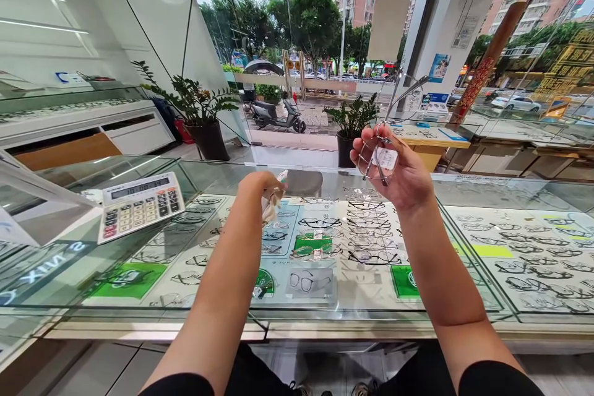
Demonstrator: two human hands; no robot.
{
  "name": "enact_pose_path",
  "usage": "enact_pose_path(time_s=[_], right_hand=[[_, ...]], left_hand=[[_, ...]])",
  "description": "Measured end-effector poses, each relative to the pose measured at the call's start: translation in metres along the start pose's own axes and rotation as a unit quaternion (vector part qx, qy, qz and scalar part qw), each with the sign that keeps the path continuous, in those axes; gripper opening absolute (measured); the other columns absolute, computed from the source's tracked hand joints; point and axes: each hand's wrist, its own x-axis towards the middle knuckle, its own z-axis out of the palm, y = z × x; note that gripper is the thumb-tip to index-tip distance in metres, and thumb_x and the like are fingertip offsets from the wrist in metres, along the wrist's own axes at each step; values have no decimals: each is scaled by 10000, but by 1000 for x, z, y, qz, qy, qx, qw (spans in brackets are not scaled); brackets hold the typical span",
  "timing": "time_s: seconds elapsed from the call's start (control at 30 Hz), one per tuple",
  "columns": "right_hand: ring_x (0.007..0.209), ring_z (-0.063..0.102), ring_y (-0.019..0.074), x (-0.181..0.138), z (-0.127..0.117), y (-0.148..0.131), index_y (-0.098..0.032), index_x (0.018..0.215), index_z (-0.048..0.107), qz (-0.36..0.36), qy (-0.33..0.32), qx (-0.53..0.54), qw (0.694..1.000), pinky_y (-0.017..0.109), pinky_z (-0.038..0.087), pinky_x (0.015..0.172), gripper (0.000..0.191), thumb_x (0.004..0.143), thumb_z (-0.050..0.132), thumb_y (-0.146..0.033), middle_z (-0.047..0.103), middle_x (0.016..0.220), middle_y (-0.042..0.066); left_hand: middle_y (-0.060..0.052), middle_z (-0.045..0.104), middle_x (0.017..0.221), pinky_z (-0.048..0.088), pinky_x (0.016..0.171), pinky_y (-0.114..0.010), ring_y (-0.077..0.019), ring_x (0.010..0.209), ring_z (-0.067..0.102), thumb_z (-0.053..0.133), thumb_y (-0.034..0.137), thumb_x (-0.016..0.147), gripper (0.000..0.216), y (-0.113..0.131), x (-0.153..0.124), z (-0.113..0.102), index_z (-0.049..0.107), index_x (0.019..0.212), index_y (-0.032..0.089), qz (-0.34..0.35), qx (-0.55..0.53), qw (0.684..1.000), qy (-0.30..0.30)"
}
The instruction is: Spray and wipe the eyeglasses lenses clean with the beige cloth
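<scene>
My right hand is raised above the glass counter and closed on a pair of thin metal-rimmed glasses. The lenses lie against my palm and the temple arms stick up and to the right. My left hand hovers lower, over the counter's middle. It is curled around a small white spray bottle together with a light cloth that hangs from the fingers. The bottle's nozzle points toward the glasses.
A white calculator sits on the counter at the left. Under the glass lie several rows of spectacle frames on trays. Two potted plants stand by the shop window, with a street beyond.
</scene>
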Motion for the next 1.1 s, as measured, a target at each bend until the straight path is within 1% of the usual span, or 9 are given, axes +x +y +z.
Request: enact_pose_path(time_s=[0.1,0.17,0.2,0.4,0.53,0.63,0.73,0.97,1.1], right_hand=[[1157,781,226,1,-1,1,-320,953,755,0,-6,-5,1000,463,619,1130,259,834,839,-534,831,1136,-9],[1168,779,232,2,-3,1,-322,966,748,-6,-15,-21,1000,470,618,1126,273,842,827,-552,828,1156,-5],[1185,773,238,2,-3,2,-323,977,745,-9,-18,-36,999,477,619,1122,281,855,809,-568,826,1177,0],[1249,740,268,4,-5,5,-332,1054,742,-13,-1,-87,996,503,631,1071,320,925,694,-621,801,1242,28],[1221,728,254,5,-5,7,-331,1096,752,-13,-7,-68,998,495,623,1072,313,945,668,-593,778,1187,35],[1176,717,242,6,-4,7,-320,1098,767,-15,12,-39,999,462,621,1066,332,898,735,-583,764,1161,49],[1149,708,233,7,-5,8,-331,1084,780,-32,33,-18,999,433,620,1052,327,849,800,-557,755,1146,43],[1186,706,245,5,-4,7,-364,1036,797,-139,81,-40,986,471,584,1128,247,844,819,-517,764,1205,7],[1278,687,272,2,2,2,-348,1019,804,-146,131,-55,979,478,551,1196,268,806,841,-507,771,1253,11]], left_hand=[[-297,644,1440,525,1053,-574,-500,1348,593,662,647,927,682,7,14,16,683,1386,144,13,-13,989,146],[-255,506,1619,469,1145,-524,-436,1505,463,511,542,1034,626,11,24,33,537,1558,201,50,-25,974,218],[-232,515,1617,470,1142,-497,-410,1487,482,481,494,1052,582,12,28,42,528,1567,229,63,-32,971,230],[-242,735,1284,473,1081,-513,-436,1338,600,541,370,1021,440,0,52,72,644,1409,191,60,-59,967,240],[-235,732,1315,529,969,-463,-409,1236,679,551,286,1014,553,-5,62,71,492,1552,173,67,-92,964,242],[-240,696,1383,536,978,-463,-397,1256,678,530,230,1015,592,-7,66,69,413,1590,149,72,-117,958,252],[-246,643,1452,536,1005,-455,-393,1317,647,579,238,994,534,-10,70,69,465,1509,158,78,-134,952,264],[-184,714,1332,539,957,-418,-369,1269,672,725,290,903,506,-15,71,65,479,1336,203,77,-154,954,246],[-159,708,1344,536,924,-386,-347,1267,673,743,326,882,480,-16,64,61,474,1267,226,64,-153,961,223]])
